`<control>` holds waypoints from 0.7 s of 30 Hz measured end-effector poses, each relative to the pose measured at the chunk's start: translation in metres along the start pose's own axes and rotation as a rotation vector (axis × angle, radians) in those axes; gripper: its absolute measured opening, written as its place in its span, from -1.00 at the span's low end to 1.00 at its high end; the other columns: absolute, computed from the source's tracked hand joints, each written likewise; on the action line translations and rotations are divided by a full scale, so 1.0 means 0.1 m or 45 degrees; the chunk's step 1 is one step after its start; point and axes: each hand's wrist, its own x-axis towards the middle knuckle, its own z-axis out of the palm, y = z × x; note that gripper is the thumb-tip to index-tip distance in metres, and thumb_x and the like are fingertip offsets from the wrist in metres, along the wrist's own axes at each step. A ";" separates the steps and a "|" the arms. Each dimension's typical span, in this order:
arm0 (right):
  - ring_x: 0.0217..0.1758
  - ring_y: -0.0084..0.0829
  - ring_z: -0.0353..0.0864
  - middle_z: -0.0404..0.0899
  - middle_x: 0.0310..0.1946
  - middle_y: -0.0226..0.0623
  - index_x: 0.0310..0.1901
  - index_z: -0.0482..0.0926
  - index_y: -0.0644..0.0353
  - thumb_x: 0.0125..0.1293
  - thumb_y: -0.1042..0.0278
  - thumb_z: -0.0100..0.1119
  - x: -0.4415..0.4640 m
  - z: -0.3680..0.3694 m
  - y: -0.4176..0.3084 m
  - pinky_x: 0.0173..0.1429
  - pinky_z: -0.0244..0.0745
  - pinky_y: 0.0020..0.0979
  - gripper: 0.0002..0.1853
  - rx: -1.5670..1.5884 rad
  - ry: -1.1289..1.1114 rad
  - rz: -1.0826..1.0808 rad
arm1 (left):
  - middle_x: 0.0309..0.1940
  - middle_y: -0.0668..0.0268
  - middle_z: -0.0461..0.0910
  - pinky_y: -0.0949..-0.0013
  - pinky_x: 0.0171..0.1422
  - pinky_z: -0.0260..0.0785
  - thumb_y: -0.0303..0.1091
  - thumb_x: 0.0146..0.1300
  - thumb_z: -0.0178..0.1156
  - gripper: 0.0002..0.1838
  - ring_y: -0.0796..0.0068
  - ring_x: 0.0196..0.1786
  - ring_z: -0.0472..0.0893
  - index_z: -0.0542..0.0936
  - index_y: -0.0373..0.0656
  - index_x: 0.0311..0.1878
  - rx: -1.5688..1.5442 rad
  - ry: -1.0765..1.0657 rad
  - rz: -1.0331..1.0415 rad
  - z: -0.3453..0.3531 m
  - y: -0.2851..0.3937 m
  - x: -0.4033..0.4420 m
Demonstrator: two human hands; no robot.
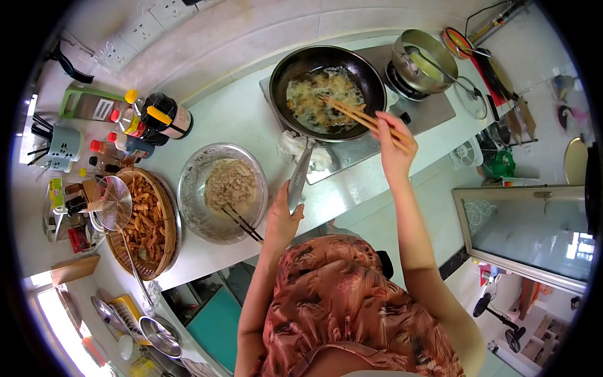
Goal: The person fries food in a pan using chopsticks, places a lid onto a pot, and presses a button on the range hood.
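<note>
My left hand (284, 217) is closed round the grey handle (303, 173) of a black frying pan (375, 81) on the stove. Inside the pan, battered pieces (326, 97) sit in bubbling oil. Long wooden chopsticks (361, 117) are held in my right hand (396, 146), their tips among the pieces. Left of the pan handle, a metal bowl (188, 195) contains pale battered meat (231, 185), with dark chopsticks (242, 224) leaning on its rim. A wicker basket (168, 229) of browned fried pieces (146, 217) stands farther left.
A metal pot (411, 47) with a ladle is on the back right burner. Sauce bottles (166, 116) stand at the back left. A wire skimmer (114, 202) lies over the basket's edge. A crumpled cloth (301, 149) is under the pan handle. A glass door (527, 229) is at the right.
</note>
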 end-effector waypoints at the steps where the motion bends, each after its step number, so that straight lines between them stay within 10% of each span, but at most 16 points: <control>1: -0.22 -0.46 0.66 0.61 -0.25 -0.27 -0.14 0.61 0.32 0.34 0.46 0.12 -0.08 -0.05 -0.01 -0.19 0.65 -0.51 -0.84 0.042 0.031 0.047 | -0.15 -0.08 0.54 0.25 -0.22 0.46 -0.55 0.16 0.17 -0.34 0.23 -0.40 0.64 0.19 -0.25 0.34 0.016 0.010 0.007 0.01 -0.02 0.00; 21: -0.32 -0.52 0.61 0.61 -0.33 -0.30 -0.18 0.63 0.27 0.30 0.42 0.20 -0.38 0.21 0.11 -0.22 0.53 -0.55 -0.87 -0.133 -0.219 -0.043 | -0.12 0.08 0.56 0.35 -0.25 0.46 -0.56 0.17 0.14 -0.38 0.38 -0.41 0.61 0.23 -0.25 0.33 -0.020 -0.001 -0.042 0.00 0.04 -0.01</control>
